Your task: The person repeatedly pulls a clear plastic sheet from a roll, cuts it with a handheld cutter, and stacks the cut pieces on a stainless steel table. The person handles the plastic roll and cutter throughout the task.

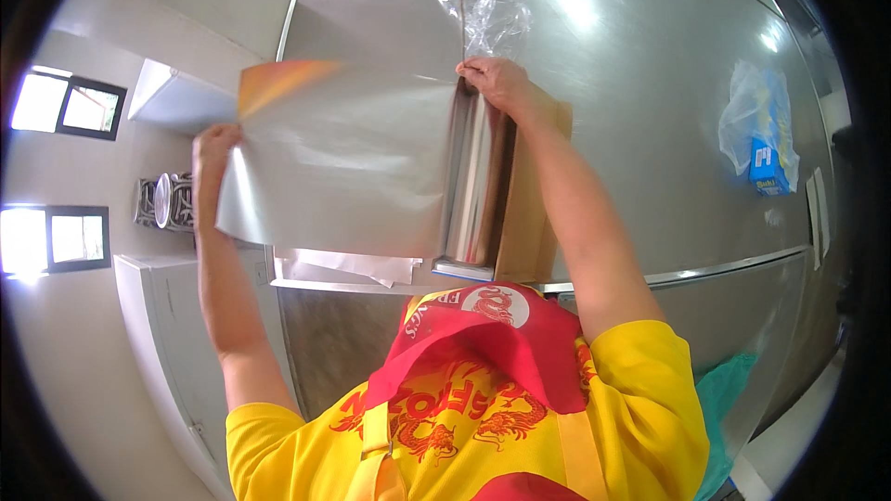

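Note:
A wide sheet of aluminum foil (343,158) stretches leftward from a foil roll (471,186), which lies in a long brown cardboard box (538,195) with its side opened. My left hand (216,144) is closed on the sheet's left edge and holds it out past the table's left edge. At the far end of the box, my right hand (497,83) is closed, its fingertips pinching the foil's far edge beside the roll. Whether the box rim is also in that grip, I cannot tell. The sheet is mostly smooth and taut.
Beyond the box, crumpled clear plastic (483,5) lies on the metal table (640,65). A blue box (768,167) in a plastic bag sits at the right. White paper (348,267) lies at the near edge. A white cabinet (167,334) stands to the left.

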`<action>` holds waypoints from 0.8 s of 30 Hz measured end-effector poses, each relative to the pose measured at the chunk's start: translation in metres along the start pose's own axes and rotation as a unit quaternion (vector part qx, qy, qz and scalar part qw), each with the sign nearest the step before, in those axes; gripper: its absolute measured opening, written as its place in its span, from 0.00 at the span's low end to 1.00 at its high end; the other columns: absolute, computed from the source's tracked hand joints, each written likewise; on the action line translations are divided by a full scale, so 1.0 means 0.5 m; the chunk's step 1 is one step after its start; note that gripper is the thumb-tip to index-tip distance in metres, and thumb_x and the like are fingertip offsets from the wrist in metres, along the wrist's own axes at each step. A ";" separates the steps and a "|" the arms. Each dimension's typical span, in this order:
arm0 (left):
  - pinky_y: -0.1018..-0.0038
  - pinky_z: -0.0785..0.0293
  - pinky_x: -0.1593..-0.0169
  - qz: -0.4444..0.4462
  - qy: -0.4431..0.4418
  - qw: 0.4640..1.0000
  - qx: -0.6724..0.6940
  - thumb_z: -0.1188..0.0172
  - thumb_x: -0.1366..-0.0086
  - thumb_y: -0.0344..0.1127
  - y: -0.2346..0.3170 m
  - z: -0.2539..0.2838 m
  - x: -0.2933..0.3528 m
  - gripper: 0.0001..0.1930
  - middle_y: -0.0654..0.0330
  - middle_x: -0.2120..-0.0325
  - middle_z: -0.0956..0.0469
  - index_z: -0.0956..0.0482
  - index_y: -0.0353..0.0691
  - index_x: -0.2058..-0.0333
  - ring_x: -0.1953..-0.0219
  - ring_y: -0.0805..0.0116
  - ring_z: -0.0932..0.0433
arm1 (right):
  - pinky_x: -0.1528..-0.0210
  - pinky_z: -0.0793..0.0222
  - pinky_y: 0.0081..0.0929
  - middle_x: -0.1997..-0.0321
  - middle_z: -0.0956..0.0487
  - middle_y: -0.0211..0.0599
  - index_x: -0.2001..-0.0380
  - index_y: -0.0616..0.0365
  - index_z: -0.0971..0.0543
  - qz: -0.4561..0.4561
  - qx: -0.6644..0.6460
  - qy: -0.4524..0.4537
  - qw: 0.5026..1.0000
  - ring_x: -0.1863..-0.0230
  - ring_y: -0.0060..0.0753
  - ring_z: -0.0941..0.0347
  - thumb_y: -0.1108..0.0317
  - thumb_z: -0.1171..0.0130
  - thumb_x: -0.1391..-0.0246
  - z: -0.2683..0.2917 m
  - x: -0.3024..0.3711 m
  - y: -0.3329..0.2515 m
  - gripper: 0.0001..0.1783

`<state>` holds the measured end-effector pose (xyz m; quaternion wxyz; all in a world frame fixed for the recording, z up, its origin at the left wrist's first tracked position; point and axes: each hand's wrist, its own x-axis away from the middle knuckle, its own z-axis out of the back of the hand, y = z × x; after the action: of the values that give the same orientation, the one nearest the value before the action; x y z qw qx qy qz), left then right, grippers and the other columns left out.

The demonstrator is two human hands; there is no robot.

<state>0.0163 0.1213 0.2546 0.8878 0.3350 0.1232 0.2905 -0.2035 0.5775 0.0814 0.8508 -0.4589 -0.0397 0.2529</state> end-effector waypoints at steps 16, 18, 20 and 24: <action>0.57 0.21 0.47 0.218 0.143 0.950 -0.171 0.34 0.37 0.40 -0.321 -0.252 0.108 0.08 0.51 0.58 0.13 0.11 0.49 0.62 0.52 0.49 0.16 | 0.55 0.24 0.35 0.67 0.14 0.33 0.53 0.43 0.14 0.004 0.028 -0.015 0.999 0.63 0.38 0.18 0.48 0.44 0.33 0.005 -0.004 0.010 0.17; 0.57 0.22 0.47 0.224 0.135 0.950 -0.169 0.34 0.38 0.38 -0.304 -0.244 0.105 0.11 0.51 0.57 0.14 0.11 0.47 0.57 0.52 0.49 0.16 | 0.55 0.24 0.36 0.66 0.14 0.34 0.53 0.43 0.14 0.003 0.022 -0.013 1.000 0.62 0.39 0.17 0.48 0.44 0.33 0.006 -0.007 0.021 0.17; 0.58 0.22 0.47 0.162 0.208 0.932 -0.249 0.35 0.37 0.37 -0.312 -0.239 0.106 0.14 0.49 0.55 0.15 0.13 0.45 0.54 0.51 0.49 0.16 | 0.54 0.24 0.37 0.64 0.13 0.35 0.54 0.43 0.14 -0.007 0.034 -0.021 0.999 0.61 0.41 0.17 0.48 0.43 0.34 0.004 -0.014 0.010 0.17; 0.60 0.24 0.46 -0.086 0.174 0.980 -0.041 0.35 0.38 0.27 -0.171 -0.343 0.173 0.17 0.47 0.53 0.17 0.18 0.38 0.49 0.49 0.48 0.19 | 0.53 0.24 0.38 0.61 0.13 0.36 0.54 0.43 0.13 0.004 0.046 -0.017 0.999 0.58 0.45 0.17 0.47 0.41 0.35 0.001 -0.015 0.009 0.17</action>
<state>0.0518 0.2109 0.0675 0.8875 0.2312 0.2921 0.2713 -0.2120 0.5764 0.0791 0.8692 -0.4146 -0.0407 0.2663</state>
